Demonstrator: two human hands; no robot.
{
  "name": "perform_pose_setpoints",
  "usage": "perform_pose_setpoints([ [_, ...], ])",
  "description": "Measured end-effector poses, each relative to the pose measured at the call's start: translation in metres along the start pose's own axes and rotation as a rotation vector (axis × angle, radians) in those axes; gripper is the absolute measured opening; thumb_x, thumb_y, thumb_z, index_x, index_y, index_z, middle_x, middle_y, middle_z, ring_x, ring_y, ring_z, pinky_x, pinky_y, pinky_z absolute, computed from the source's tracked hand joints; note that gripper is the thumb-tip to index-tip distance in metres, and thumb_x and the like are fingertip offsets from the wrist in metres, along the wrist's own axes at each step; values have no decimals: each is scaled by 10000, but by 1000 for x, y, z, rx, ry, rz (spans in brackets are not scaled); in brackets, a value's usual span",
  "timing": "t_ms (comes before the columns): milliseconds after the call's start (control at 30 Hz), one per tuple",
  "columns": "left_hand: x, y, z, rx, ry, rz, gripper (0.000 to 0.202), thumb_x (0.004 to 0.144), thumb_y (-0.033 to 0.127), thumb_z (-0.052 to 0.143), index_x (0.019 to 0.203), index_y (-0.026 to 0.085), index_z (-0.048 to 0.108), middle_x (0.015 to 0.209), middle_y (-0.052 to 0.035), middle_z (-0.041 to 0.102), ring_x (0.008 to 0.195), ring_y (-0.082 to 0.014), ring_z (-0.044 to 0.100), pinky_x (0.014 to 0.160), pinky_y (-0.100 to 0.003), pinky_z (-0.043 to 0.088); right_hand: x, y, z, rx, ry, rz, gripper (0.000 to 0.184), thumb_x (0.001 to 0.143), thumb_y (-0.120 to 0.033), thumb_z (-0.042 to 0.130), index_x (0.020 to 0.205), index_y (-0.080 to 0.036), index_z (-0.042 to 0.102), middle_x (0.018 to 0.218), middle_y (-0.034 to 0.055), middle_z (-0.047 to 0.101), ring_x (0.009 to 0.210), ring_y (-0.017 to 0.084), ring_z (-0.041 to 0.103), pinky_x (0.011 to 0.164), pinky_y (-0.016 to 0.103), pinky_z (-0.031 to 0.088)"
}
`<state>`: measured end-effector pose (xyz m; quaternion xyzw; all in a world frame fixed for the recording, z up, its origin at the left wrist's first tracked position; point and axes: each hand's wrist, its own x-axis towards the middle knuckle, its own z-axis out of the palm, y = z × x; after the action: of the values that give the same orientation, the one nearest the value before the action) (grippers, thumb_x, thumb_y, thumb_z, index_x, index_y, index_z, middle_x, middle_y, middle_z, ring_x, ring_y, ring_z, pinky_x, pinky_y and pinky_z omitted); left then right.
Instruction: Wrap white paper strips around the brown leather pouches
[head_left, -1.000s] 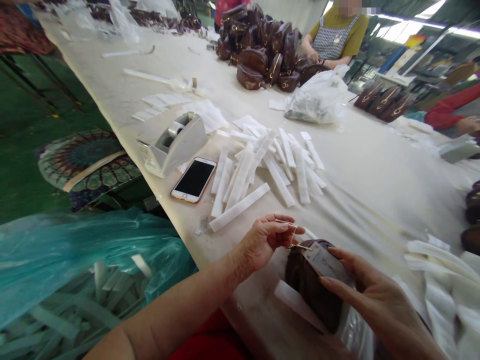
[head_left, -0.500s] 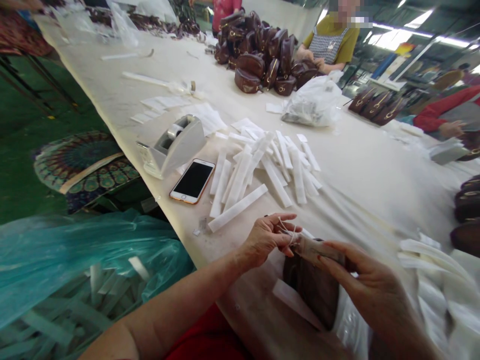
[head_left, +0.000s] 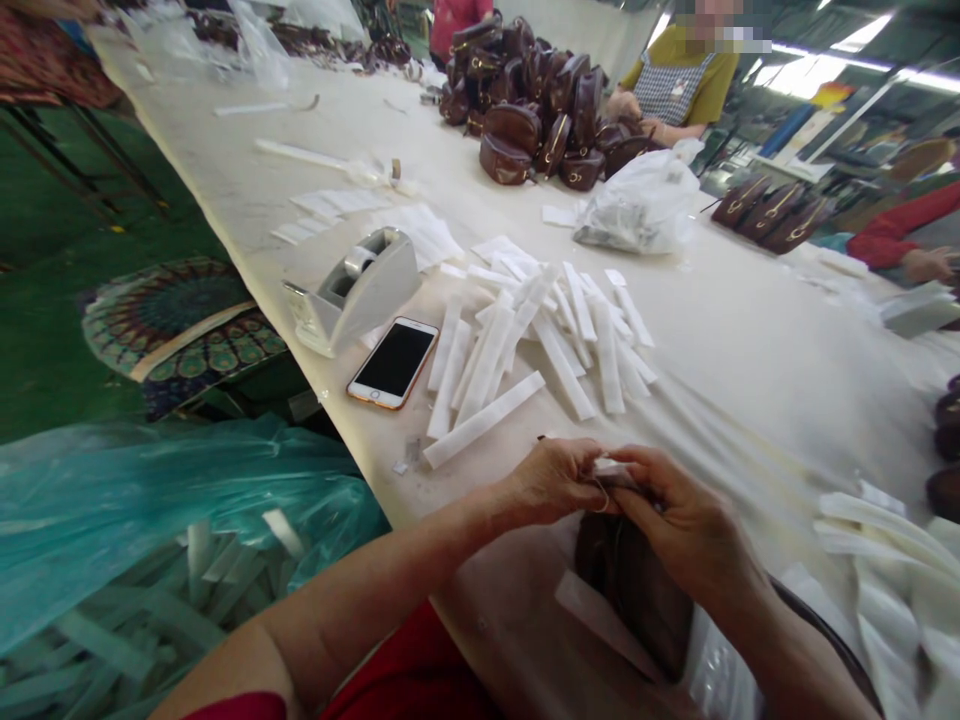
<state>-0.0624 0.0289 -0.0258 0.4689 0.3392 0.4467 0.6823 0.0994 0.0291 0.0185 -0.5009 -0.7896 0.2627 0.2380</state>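
Note:
A dark brown leather bag point(head_left: 637, 590) sits at the near table edge, partly under my hands. My left hand point(head_left: 551, 480) and my right hand point(head_left: 686, 525) meet above its top, both with fingers pinched together on a small tag with a thin string point(head_left: 611, 472). Most of the tag is hidden by my fingers. A pale strip point(head_left: 600, 620) lies against the bag's side. Just beyond my hands lies a heap of white paper strips point(head_left: 540, 335).
A phone point(head_left: 394, 362) and a grey tape dispenser point(head_left: 360, 290) sit left of the strips. A pile of brown bags point(head_left: 540, 110) and a plastic bag point(head_left: 641, 205) lie farther off, near a seated person point(head_left: 675, 85). A teal bag of strips point(head_left: 150, 540) hangs below the table edge.
My right hand has moved up from the bag's side to join the left at the top. The tag, earlier visible on the bag, is now covered by both hands' fingers.

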Motion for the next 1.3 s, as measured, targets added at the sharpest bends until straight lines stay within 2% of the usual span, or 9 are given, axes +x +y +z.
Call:
perform_pose_setpoints([
  [100, 0, -2, -3, 64, -28, 8, 397, 595, 97, 683, 990, 129, 668, 736, 23, 623, 710, -133, 570, 665, -207, 430, -2, -2, 3, -114, 41, -237, 199, 868, -249, 504, 1002, -255, 651, 897, 26, 656, 793, 138, 647, 691, 233, 533],
  [200, 0, -4, -3, 138, -12, 12, 457, 578, 120, 711, 1031, 133, 650, 747, 19, 631, 731, -150, 577, 673, -217, 438, -3, -4, 4, -228, 73, -399, 233, 894, -212, 466, 992, -269, 668, 924, 33, 593, 751, 114, 603, 644, 212, 527],
  [333, 0, -3, 1, 45, -28, 16, 374, 590, 166, 722, 953, 124, 644, 851, -10, 648, 785, -155, 580, 688, -223, 454, -2, -6, 5, -279, 88, -495, 324, 883, -126, 448, 1097, -290, 627, 1010, 42, 552, 838, 129, 586, 672, 228, 535],
  [433, 1, -1, 3, -105, -104, 7, 480, 582, 134, 719, 1046, 135, 598, 810, 11, 638, 726, -123, 580, 655, -206, 451, 0, -6, 6, -306, 70, -541, 312, 868, -88, 439, 1023, -271, 639, 1063, 53, 544, 942, 164, 580, 740, 279, 538],
  [533, 2, -1, 1, -95, -138, 42, 541, 557, 103, 724, 1077, 127, 578, 696, 43, 599, 618, -90, 539, 583, -181, 418, 2, -5, 5, -352, 32, -563, 232, 858, -119, 484, 940, -259, 650, 1126, 58, 535, 1029, 206, 552, 783, 327, 533],
  [667, 2, -4, -2, 4, -87, 14, 577, 519, 98, 745, 1075, 103, 590, 591, 82, 517, 504, -57, 447, 470, -155, 338, -1, 2, 5, -337, 25, -488, 193, 885, -185, 478, 894, -259, 656, 1129, 52, 552, 986, 188, 569, 776, 316, 528],
  [833, 1, -11, -2, 103, 20, -28, 619, 612, 132, 683, 1212, 111, 530, 573, 86, 543, 526, -75, 502, 542, -176, 396, -13, 12, 8, -275, 197, -346, 166, 908, -232, 474, 946, -228, 636, 1040, 74, 590, 876, 172, 606, 761, 321, 513],
  [1067, 3, -9, -2, 176, 41, -68, 391, 604, 185, 741, 977, 117, 647, 576, 58, 591, 586, -101, 551, 596, -189, 429, -17, 5, 14, -302, 257, -368, 155, 904, -198, 470, 968, -227, 609, 951, 54, 671, 835, 167, 633, 749, 283, 480],
  [1300, 4, -6, 0, 27, 120, -113, 459, 472, 119, 773, 913, 118, 649, 478, 104, 530, 455, -64, 469, 513, -176, 369, -22, -3, 24, -206, 402, -23, 171, 914, -314, 429, 903, -212, 566, 720, 13, 666, 605, 156, 617, 576, 254, 452],
])
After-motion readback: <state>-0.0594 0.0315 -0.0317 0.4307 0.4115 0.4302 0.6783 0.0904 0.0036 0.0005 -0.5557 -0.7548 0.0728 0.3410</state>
